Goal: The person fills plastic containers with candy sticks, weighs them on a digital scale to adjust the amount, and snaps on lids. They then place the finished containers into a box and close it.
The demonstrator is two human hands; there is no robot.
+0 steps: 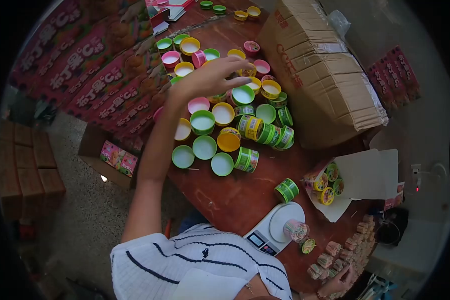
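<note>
My left hand (215, 75) reaches far out over a crowd of small round tubs, thumb and fingers apart. A yellow tub (254, 85) is right by its fingertips, and a green tub (243, 94) stands just below the thumb. Many tubs stand with white insides facing up; several green ones (245, 159) lie on their sides, showing labels. At the lower right, my right hand (339, 281) is among small bundles of thin pastel sticks (334, 248), its fingers curled. I cannot tell what is in them.
On a white digital scale (272, 227) a pinkish stick bundle (296, 230) stands at the plate's edge. A lone green tub (286, 190) is beside it. An open white box (365, 175) holds several tubs. A large taped carton (320, 75) borders the tubs. Another carton (107, 155) is below, left.
</note>
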